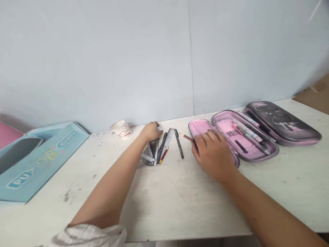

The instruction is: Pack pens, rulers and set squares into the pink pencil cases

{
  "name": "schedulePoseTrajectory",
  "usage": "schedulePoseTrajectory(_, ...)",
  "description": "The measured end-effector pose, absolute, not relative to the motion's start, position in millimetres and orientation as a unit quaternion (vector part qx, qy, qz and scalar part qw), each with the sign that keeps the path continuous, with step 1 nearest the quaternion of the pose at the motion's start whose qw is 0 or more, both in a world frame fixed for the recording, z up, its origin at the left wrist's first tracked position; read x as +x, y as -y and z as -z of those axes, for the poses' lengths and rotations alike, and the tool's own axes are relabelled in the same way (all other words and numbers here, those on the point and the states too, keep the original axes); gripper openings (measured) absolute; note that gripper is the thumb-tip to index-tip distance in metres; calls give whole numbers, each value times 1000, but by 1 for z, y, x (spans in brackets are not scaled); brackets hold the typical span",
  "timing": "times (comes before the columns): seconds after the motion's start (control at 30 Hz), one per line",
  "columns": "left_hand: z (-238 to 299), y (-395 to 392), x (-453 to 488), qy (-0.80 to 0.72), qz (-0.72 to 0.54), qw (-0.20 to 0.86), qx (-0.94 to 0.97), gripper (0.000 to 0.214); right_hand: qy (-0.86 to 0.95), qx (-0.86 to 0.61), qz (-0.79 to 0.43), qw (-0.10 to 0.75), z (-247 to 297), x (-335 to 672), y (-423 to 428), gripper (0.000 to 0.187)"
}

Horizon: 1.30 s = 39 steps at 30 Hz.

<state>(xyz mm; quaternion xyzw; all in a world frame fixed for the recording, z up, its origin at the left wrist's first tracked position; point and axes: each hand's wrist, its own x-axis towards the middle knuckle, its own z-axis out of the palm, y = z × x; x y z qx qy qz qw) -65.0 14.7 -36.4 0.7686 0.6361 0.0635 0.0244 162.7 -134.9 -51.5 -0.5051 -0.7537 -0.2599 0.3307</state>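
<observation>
My right hand (212, 149) is closed on a striped red-and-black pencil (188, 138), its sharpened tip pointing left. Beneath that hand lies the pink flap of an unfolded pencil case (202, 126). At the back of the table my left hand (152, 132) has its fingers curled, with something small and pale at the fingertips that I cannot make out. Just below it are a clear set square (150, 158), a straight ruler (168, 138), a dark pen (161, 145) and a red pencil (163, 155). A black pen (179, 144) lies between the hands.
A white paper cup (121, 128) stands near the wall, left of my left hand. On the far left is a light-blue box (51, 157). Several pens (248, 132) sit in the pink case, beside its dark embossed lid (282, 121). Brown cardboard (315, 94) is at the right edge.
</observation>
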Motion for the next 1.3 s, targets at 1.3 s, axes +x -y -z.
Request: schedulePoseTrajectory(1.3, 49, 133, -3, -380, -460, 621, 508, 34, 780, -436, 254, 371, 59, 166, 149, 25)
